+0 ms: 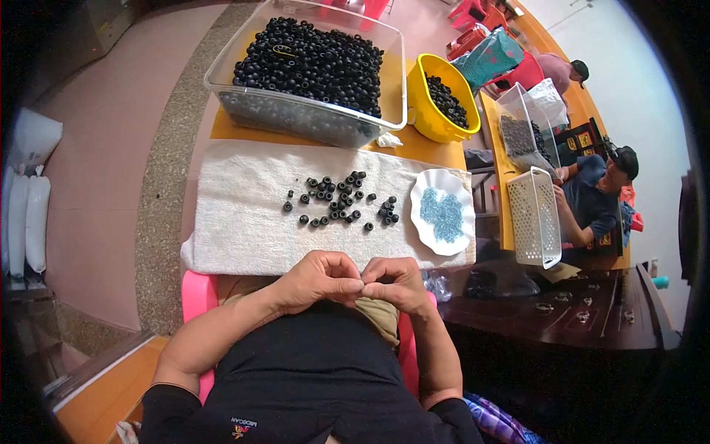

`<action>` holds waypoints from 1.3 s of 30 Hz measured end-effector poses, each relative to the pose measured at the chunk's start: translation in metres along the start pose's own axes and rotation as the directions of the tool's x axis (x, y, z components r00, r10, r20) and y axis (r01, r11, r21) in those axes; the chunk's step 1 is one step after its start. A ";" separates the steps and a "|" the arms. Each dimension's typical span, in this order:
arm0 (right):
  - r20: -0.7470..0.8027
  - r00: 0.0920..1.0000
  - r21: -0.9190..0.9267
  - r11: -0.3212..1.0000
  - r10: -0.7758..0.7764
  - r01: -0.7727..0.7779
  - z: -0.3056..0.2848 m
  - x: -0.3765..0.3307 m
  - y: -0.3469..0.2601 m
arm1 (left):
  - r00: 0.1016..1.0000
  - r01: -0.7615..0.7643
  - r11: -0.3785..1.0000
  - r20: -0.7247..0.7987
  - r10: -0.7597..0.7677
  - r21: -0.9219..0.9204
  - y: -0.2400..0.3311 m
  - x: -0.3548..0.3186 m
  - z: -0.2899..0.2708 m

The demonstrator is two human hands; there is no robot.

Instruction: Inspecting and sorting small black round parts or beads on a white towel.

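Observation:
My left hand (316,280) and my right hand (396,284) meet above the near edge of a white towel (240,211). Thumbs and fingers of both are pinched together, fingertips touching. Whatever sits between them is hidden or too small to make out. On the towel beyond my hands lies a loose cluster of small black ring-shaped parts (342,201), each with a hole. To their right stands a white scalloped plate (418,223) heaped with tiny clear-blue pieces (442,216).
Behind the towel, a large clear bin (296,117) full of black parts stands beside a yellow tub (430,124) holding more. At right, a person (592,194) sits at another table with a clear bin (518,140) and a white perforated basket (534,222). A pink chair (198,292) surrounds me.

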State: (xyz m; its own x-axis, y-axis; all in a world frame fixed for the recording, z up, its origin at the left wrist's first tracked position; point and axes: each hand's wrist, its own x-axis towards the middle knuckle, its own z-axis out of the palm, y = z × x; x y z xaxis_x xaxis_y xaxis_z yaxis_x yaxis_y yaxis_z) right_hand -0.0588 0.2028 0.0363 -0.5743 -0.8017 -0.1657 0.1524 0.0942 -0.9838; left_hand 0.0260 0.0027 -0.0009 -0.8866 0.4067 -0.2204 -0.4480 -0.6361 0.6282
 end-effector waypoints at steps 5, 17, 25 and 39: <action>0.074 0.993 -0.090 0.992 0.094 -0.087 -0.003 0.003 -0.012 | 0.999 0.035 0.999 0.028 -0.035 0.014 0.002 -0.001 0.001; 0.182 0.979 -0.035 0.996 0.089 -0.084 -0.005 0.002 -0.003 | 0.989 0.128 0.990 0.071 -0.132 0.064 0.010 -0.006 0.005; -0.086 0.898 -0.575 0.758 -0.431 0.308 0.028 -0.003 -0.002 | 0.997 -0.066 0.992 -0.055 0.060 -0.107 0.003 -0.001 -0.002; 0.303 0.835 -0.836 0.293 -0.459 0.465 0.026 0.127 -0.052 | 0.989 -0.141 0.988 -0.027 0.143 0.066 -0.001 -0.002 0.001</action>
State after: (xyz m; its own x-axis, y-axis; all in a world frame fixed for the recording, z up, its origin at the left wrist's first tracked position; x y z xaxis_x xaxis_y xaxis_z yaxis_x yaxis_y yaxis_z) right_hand -0.1187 0.0812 0.0684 -0.3056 -0.8918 0.3335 -0.8941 0.1484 -0.4225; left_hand 0.0280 0.0032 -0.0001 -0.9443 0.2937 -0.1486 -0.3101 -0.6427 0.7005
